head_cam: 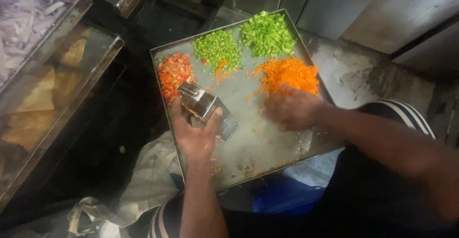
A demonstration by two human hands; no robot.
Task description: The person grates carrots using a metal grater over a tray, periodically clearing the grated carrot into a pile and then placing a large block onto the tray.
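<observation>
A square steel tray is sitting across the person's lap, and both hands are working over it. The left hand is gripping a shiny metal box grater, fingers wrapped around its lower end, holding it tilted on the tray's near-left part. The right hand is blurring over the near edge of a heap of grated orange carrot; its fingers are pointing down into the shreds, but whether they are pinching any I cannot tell.

Four heaps are lying on the tray beyond the hands. Just past the left hand's fingertips, touching the grater's far end, is diced red tomato. Beyond the grater is finely chopped green chilli or beans. Further right, at the far corner, is a pile of coarser chopped green pepper, sitting just beyond the carrot. Loose carrot strands are trailing between the grater and the carrot heap.

Well to the left of the left hand, a steel pan is holding sliced purple onion, with a glass-topped counter beside it. A pale cloth is lying under the left forearm.
</observation>
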